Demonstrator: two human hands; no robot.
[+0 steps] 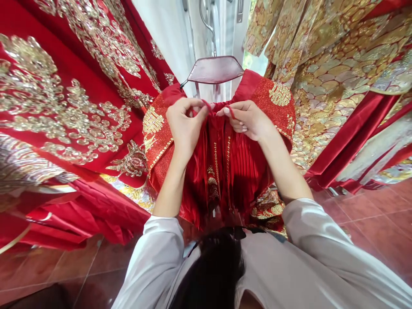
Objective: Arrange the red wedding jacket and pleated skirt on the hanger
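Observation:
In front of me a red garment (247,159) with gold embroidery and pleats hangs on a hanger (215,70). Both my hands are at its neckline, just under the hanger. My left hand (186,122) is closed, thumb and forefinger pinching a thin red cord (208,106) at the left of the neck opening. Closed on the right side, my right hand (246,118) pinches red cord too, with a strand looped over a finger. The cord between the hands is partly hidden by my fingers, so I cannot tell whether it is tied.
Red clothing with silver-gold sequins (80,116) hangs close on the left. Gold patterned clothing (322,86) hangs on the right, with red fabric (350,137) below it. A white door frame (238,25) is behind the hanger. Red tiles (376,214) cover the floor.

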